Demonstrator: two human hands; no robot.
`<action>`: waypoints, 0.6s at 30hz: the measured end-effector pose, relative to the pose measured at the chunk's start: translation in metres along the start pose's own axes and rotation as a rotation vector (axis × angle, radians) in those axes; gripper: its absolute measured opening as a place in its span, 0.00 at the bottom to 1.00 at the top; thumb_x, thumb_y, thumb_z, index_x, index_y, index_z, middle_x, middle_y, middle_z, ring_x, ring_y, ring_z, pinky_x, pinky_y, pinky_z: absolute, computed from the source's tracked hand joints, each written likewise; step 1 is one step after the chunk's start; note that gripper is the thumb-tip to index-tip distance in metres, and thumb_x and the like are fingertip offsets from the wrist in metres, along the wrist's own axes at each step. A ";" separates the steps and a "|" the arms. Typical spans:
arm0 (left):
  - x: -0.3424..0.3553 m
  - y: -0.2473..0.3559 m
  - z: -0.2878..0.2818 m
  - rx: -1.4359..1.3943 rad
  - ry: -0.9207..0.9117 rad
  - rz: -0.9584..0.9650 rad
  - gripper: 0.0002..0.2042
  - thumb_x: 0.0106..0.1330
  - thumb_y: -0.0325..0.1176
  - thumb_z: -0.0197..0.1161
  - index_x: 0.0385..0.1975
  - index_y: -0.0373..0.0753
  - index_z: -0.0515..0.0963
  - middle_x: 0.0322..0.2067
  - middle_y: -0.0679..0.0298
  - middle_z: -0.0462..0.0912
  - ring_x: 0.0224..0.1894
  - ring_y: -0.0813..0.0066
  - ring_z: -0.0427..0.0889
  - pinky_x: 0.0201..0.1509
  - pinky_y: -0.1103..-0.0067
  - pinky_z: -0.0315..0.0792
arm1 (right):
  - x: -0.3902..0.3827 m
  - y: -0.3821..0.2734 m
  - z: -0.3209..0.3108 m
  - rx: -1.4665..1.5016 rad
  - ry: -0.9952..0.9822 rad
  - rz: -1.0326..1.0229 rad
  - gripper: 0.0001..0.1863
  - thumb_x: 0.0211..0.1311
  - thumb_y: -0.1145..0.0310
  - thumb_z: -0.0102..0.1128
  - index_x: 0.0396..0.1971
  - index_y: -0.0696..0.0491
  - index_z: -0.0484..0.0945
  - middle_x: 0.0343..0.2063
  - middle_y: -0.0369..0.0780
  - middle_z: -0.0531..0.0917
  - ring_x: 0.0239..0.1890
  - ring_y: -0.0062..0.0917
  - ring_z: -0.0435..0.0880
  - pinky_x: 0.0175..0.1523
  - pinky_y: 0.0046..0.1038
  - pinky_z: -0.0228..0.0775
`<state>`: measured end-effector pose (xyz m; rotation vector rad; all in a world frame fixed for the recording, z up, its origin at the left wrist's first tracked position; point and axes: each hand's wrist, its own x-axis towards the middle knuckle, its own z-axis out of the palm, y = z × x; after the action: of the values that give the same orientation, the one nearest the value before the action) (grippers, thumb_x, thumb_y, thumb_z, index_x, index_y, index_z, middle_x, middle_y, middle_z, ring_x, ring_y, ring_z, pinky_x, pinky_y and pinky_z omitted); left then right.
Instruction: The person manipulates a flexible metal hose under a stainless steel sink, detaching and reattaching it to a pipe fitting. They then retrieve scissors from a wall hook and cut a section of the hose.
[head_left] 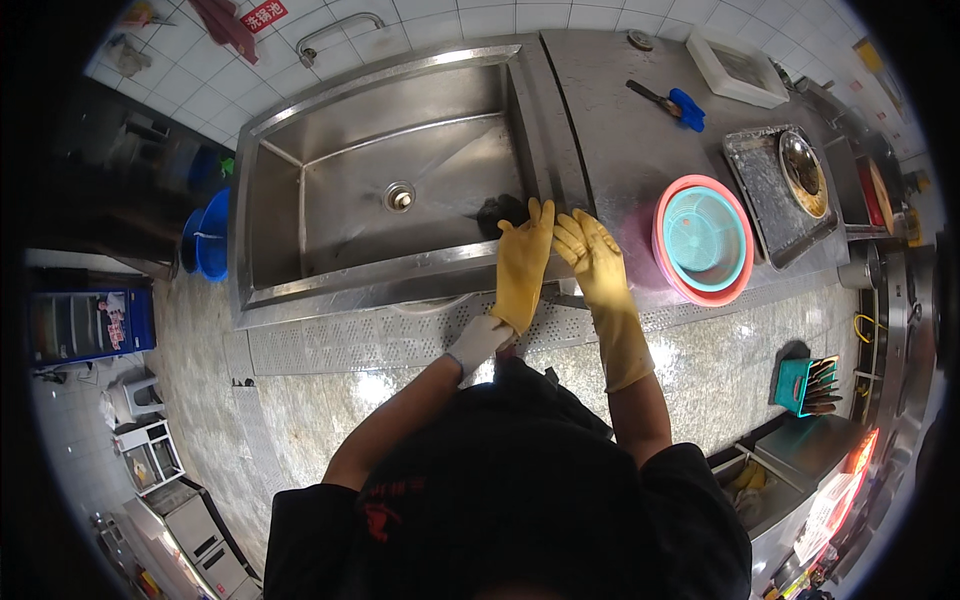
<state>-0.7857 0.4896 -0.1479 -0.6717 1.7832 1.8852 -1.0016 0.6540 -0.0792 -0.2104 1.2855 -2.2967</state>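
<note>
Both of my hands wear yellow rubber gloves and are raised close together by the front right corner of the steel sink (350, 140). My left hand (524, 258) has its fingers stretched up and apart, with nothing in them. At its wrist the yellow glove is folded back, and a white inner glove shows. My right hand (594, 262) is beside it, fingers extended toward the left hand and holding nothing; its long yellow cuff covers part of the forearm. A dark clump (500, 214) lies in the sink just behind my left fingers; I cannot tell what it is.
Right of the sink, a turquoise colander (702, 240) sits in a pink basin (664, 232) on the steel counter (620, 130). Farther along are a blue-wrapped tool (686, 108), a white frame (738, 66) and a tray (770, 225) with a round pan. A faucet (340, 32) stands behind the sink.
</note>
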 end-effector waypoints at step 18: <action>-0.035 0.153 0.036 0.823 0.585 0.697 0.11 0.63 0.37 0.70 0.39 0.42 0.77 0.34 0.54 0.84 0.38 0.49 0.86 0.41 0.57 0.79 | 0.085 0.059 0.076 -0.574 0.117 0.183 0.31 0.72 0.64 0.66 0.68 0.65 0.73 0.61 0.53 0.81 0.51 0.36 0.87 0.43 0.30 0.88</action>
<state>-0.8562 0.5168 -0.0057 -0.2971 3.1918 1.0820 -1.0275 0.5292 -0.0962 -0.1426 1.9163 -1.7637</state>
